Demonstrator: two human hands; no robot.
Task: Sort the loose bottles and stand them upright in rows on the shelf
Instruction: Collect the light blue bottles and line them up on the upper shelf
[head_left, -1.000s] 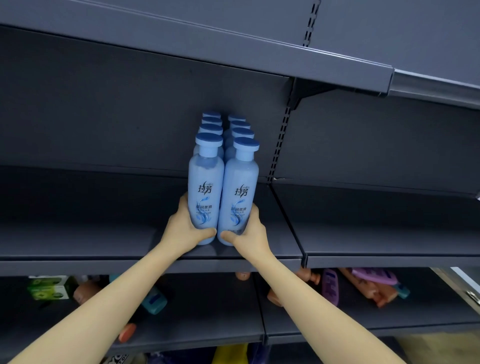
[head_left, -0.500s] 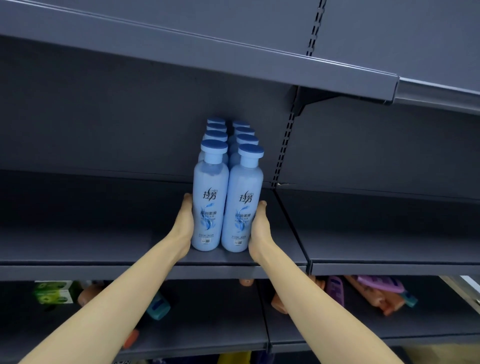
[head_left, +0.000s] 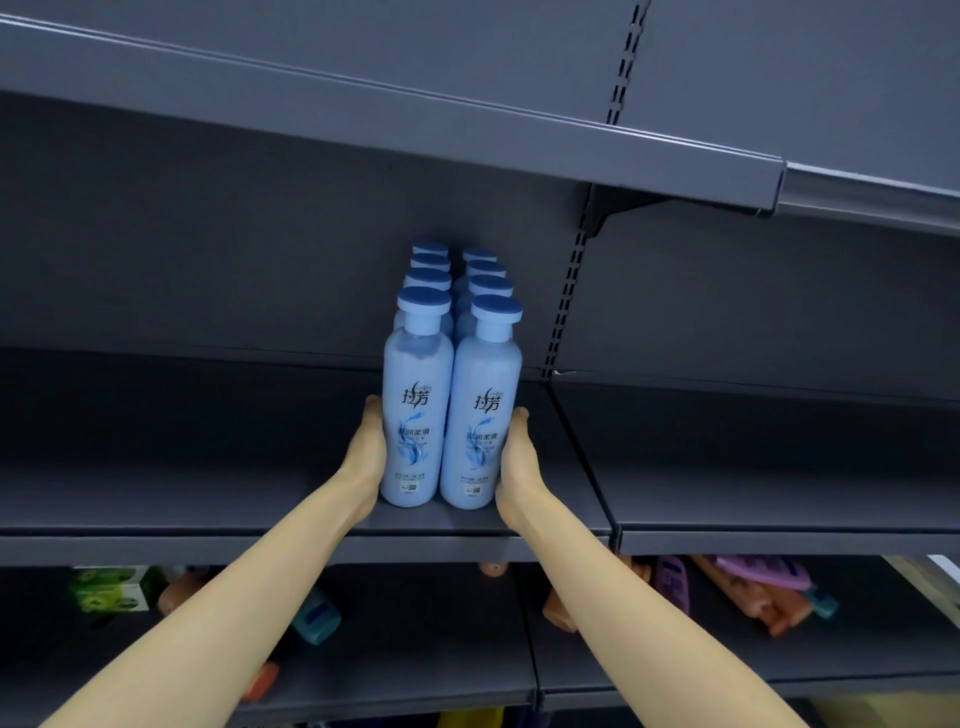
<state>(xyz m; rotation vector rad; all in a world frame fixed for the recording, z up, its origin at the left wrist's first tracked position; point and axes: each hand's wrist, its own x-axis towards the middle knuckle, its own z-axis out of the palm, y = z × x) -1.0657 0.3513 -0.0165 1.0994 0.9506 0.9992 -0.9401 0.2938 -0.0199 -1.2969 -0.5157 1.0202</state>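
Note:
Two rows of light-blue bottles with dark-blue caps stand upright on the grey middle shelf (head_left: 208, 499), running back toward the rear panel. My left hand (head_left: 370, 457) lies flat against the outer side of the left front bottle (head_left: 415, 415). My right hand (head_left: 519, 462) lies flat against the outer side of the right front bottle (head_left: 483, 421). Both hands have straight fingers, and no thumb crosses the front of either bottle. The two front bottles touch each other, labels facing me, a little behind the shelf's front edge.
On the lower shelf lie loose bottles: orange ones (head_left: 561, 608), purple ones (head_left: 672, 582), a teal one (head_left: 317, 621), and a green box (head_left: 111, 590) at the left. The upper shelf (head_left: 415, 119) overhangs the rows. A slotted upright (head_left: 566, 306) stands just right of them.
My hands have shifted from wrapping the bottoms of the front bottles, thumbs in front, to lying flat along their outer sides. The front pair sits slightly further back on the shelf.

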